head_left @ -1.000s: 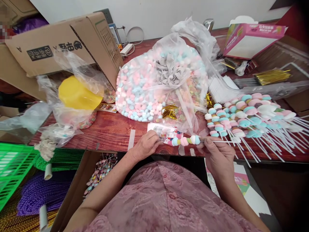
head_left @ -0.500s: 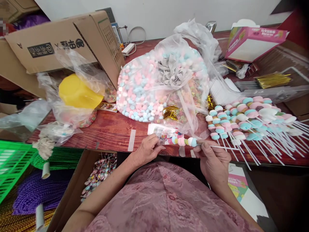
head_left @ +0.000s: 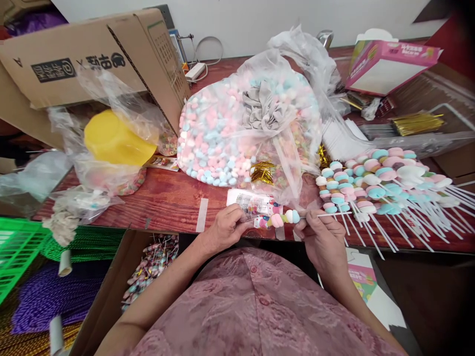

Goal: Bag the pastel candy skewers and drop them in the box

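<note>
Between my two hands a marshmallow skewer [head_left: 287, 217] lies level, with pink, white and blue pieces. My right hand [head_left: 323, 242] pinches its white stick [head_left: 334, 214] just beside the last marshmallow. Closed fingers of my left hand [head_left: 230, 227] grip a printed plastic bag [head_left: 261, 221], which covers the skewer's left end. Just behind it a stack of printed bags [head_left: 248, 201] lies on the table. To the right rests a heap of finished-looking marshmallow skewers [head_left: 378, 185], their sticks pointing toward the front edge.
A big clear bag of marshmallows [head_left: 215, 133] fills the table's middle, gold twist ties [head_left: 262, 172] on it. At left stand a cardboard box [head_left: 92, 59] and a yellow bowl-like piece [head_left: 115, 138]. A carton of wrapped sweets [head_left: 152, 269] sits below the edge.
The skewer and my right hand have shifted slightly left, toward my left hand. More of the skewer's left end is inside the printed bag.
</note>
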Action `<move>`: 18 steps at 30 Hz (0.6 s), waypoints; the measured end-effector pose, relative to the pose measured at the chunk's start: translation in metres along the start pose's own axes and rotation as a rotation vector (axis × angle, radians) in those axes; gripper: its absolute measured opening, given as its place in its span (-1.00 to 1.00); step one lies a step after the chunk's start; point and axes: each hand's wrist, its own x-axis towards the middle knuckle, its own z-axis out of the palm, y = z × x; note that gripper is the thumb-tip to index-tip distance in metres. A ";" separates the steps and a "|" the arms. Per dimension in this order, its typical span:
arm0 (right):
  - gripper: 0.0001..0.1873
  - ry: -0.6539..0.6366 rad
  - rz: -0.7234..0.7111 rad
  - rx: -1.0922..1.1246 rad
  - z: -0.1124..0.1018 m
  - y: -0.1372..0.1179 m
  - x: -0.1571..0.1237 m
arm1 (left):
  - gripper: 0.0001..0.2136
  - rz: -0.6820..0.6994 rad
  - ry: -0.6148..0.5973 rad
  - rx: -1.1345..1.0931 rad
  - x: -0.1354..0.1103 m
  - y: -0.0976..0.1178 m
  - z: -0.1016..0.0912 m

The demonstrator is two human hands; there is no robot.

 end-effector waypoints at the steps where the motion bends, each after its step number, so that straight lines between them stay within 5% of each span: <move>1: -0.78 -0.012 0.021 0.033 0.002 0.000 0.000 | -0.80 -0.002 -0.022 -0.003 0.000 0.001 0.000; 9: -0.82 -0.140 0.067 0.069 0.010 0.003 -0.008 | -0.89 0.003 -0.009 0.061 0.004 0.007 -0.009; 14: -0.85 -0.189 -0.067 0.022 0.008 -0.001 -0.010 | -0.66 -0.176 -0.224 -0.009 0.011 0.018 -0.009; 18: -0.88 -0.299 -0.247 -0.053 0.003 -0.002 -0.012 | -0.74 -0.251 -0.336 -0.038 0.019 0.025 -0.004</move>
